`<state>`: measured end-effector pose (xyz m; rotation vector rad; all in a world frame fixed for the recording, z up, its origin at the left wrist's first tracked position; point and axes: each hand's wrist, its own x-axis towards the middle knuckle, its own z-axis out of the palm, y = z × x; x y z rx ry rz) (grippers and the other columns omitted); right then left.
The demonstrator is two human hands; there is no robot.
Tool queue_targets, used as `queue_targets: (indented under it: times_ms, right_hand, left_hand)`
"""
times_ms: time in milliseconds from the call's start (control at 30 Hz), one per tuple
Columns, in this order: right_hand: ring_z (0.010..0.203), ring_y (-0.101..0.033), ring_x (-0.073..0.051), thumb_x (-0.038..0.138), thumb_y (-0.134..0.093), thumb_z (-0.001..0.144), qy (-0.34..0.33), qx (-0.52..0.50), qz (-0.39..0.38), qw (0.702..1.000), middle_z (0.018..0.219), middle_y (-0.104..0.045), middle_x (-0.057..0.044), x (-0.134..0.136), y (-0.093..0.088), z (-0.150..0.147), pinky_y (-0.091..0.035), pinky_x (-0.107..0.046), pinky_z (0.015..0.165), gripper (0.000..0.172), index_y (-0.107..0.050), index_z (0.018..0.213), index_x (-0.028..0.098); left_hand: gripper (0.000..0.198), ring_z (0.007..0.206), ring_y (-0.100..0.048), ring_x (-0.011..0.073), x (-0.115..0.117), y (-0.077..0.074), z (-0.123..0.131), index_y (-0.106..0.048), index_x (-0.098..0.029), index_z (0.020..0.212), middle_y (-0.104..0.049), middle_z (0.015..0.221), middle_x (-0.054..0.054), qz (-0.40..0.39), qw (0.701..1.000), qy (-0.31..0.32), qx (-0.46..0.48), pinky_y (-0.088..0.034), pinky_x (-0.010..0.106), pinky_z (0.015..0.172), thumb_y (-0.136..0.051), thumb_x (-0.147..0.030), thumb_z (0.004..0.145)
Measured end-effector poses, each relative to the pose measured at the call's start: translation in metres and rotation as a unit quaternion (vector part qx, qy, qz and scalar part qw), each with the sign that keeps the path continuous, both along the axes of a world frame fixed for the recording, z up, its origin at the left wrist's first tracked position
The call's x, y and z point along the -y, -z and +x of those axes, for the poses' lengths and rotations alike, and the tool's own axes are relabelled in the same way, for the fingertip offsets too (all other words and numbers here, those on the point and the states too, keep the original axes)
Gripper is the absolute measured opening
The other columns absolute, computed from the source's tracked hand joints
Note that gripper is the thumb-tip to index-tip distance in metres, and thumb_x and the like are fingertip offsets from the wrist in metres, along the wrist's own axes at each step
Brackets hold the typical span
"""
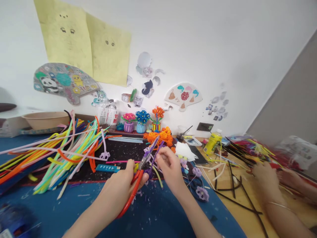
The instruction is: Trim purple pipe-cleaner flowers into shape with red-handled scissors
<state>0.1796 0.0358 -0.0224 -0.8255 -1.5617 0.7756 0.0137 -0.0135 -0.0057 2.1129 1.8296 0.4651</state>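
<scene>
My left hand [121, 185] is closed round red-handled pliers [135, 185], whose metal jaws point up and right to a purple pipe cleaner piece [156, 152]. My right hand [168, 165] pinches that purple piece from the right, fingers closed on it. Both hands hover over the blue table cover [74, 205], just in front of a black mat [123, 148]. An orange pipe cleaner flower cluster [160, 135] lies right behind the hands.
A heap of colourful pipe cleaners [61, 148] spreads at the left. Small purple flowers [201, 193] lie to the right. Another person's hand [264, 175] works among dark pipe cleaners [245, 148] at far right. Potted pipe cleaner flowers [142, 120], bottles and a yellow glue bottle [213, 142] stand by the wall.
</scene>
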Motion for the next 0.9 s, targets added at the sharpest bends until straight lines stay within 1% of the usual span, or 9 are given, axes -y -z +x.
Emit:
queue_targets:
  times_ms: [233, 467, 533, 600, 667, 733, 767, 833, 900]
  right_hand:
    - [0.048, -0.045, -0.009, 0.036, -0.054, 0.086, 0.004, -0.049, 0.010, 0.999, 0.060, -0.049, 0.005, -0.001, -0.006, 0.002, -0.036, -0.021, 0.046, 0.018, -0.049, 0.078, 0.020]
    - [0.047, -0.045, -0.008, 0.032, -0.055, 0.086, -0.007, -0.049, 0.018, 0.999, 0.058, -0.049, 0.005, 0.002, -0.006, 0.001, -0.037, -0.020, 0.046, 0.015, -0.052, 0.078, 0.020]
    - [0.048, -0.046, -0.008, 0.031, -0.055, 0.086, -0.001, -0.052, 0.015, 0.999, 0.059, -0.049, 0.005, 0.002, -0.007, 0.002, -0.037, -0.019, 0.046, 0.015, -0.051, 0.077, 0.019]
    - [0.048, -0.046, -0.008, 0.031, -0.056, 0.086, 0.007, -0.051, 0.014, 0.999, 0.061, -0.050, 0.005, 0.002, -0.007, 0.003, -0.037, -0.019, 0.046, 0.015, -0.051, 0.077, 0.019]
    - [0.047, -0.045, -0.008, 0.032, -0.056, 0.085, 0.017, -0.050, 0.016, 0.998, 0.061, -0.050, 0.005, 0.001, -0.007, 0.004, -0.036, -0.019, 0.045, 0.016, -0.051, 0.077, 0.019]
    - [0.046, -0.044, -0.008, 0.032, -0.056, 0.085, 0.025, -0.055, 0.018, 0.998, 0.061, -0.049, 0.005, -0.001, -0.006, 0.006, -0.035, -0.019, 0.044, 0.016, -0.052, 0.077, 0.019]
    - [0.046, -0.044, -0.007, 0.032, -0.056, 0.085, 0.026, -0.060, 0.019, 0.998, 0.061, -0.049, 0.005, -0.001, -0.006, 0.006, -0.035, -0.019, 0.044, 0.016, -0.052, 0.077, 0.019]
    - [0.047, -0.044, -0.007, 0.031, -0.056, 0.085, 0.025, -0.067, 0.017, 0.997, 0.061, -0.049, 0.005, -0.002, -0.005, 0.007, -0.035, -0.019, 0.044, 0.015, -0.052, 0.077, 0.019]
    - [0.047, -0.044, -0.007, 0.030, -0.056, 0.085, 0.023, -0.069, 0.015, 0.997, 0.062, -0.049, 0.005, -0.002, -0.005, 0.007, -0.035, -0.019, 0.044, 0.015, -0.052, 0.077, 0.019]
  left_hand:
    - [0.022, 0.059, -0.062, 0.0214, 0.000, -0.006, 0.002, -0.030, -0.026, 0.079, -0.059, 0.062, -0.002, 0.026, 1.000, -0.013, 0.011, -0.032, 0.024, 0.053, -0.035, -0.046, 0.086]
    - [0.025, 0.066, -0.063, 0.0223, 0.004, -0.004, 0.008, -0.040, -0.025, 0.081, -0.063, 0.074, 0.002, 0.020, 0.998, -0.010, 0.052, -0.035, 0.026, 0.057, -0.040, -0.049, 0.082]
    - [0.029, 0.062, -0.061, 0.0215, 0.003, -0.001, 0.007, -0.039, -0.024, 0.083, -0.062, 0.072, 0.002, 0.011, 0.996, -0.028, 0.081, -0.037, 0.028, 0.056, -0.041, -0.054, 0.080]
    - [0.038, 0.056, -0.057, 0.0185, 0.003, 0.001, 0.006, -0.040, -0.024, 0.083, -0.058, 0.064, 0.000, -0.013, 0.984, -0.012, 0.179, -0.039, 0.029, 0.056, -0.035, -0.061, 0.081]
    - [0.055, 0.045, -0.049, 0.0146, 0.004, -0.002, 0.004, -0.044, -0.023, 0.083, -0.047, 0.049, -0.004, -0.134, 0.927, 0.035, 0.350, -0.041, 0.028, 0.051, -0.014, -0.069, 0.083]
    - [0.067, 0.038, -0.042, 0.0108, 0.007, -0.010, 0.003, -0.048, -0.021, 0.084, -0.045, 0.053, -0.004, -0.286, 0.815, 0.104, 0.493, -0.042, 0.028, 0.046, -0.005, -0.073, 0.081]
    - [0.068, 0.037, -0.038, 0.0088, 0.008, -0.014, 0.003, -0.049, -0.020, 0.084, -0.045, 0.055, -0.005, -0.312, 0.777, 0.121, 0.534, -0.043, 0.028, 0.045, -0.006, -0.074, 0.081]
    - [0.067, 0.036, -0.039, 0.0076, 0.010, -0.020, 0.004, -0.050, -0.019, 0.082, -0.046, 0.056, -0.004, -0.318, 0.750, 0.122, 0.566, -0.043, 0.026, 0.043, -0.012, -0.074, 0.081]
    - [0.065, 0.035, -0.040, 0.0070, 0.011, -0.022, 0.004, -0.050, -0.019, 0.080, -0.050, 0.060, -0.003, -0.299, 0.759, 0.106, 0.569, -0.042, 0.026, 0.041, -0.015, -0.074, 0.081]
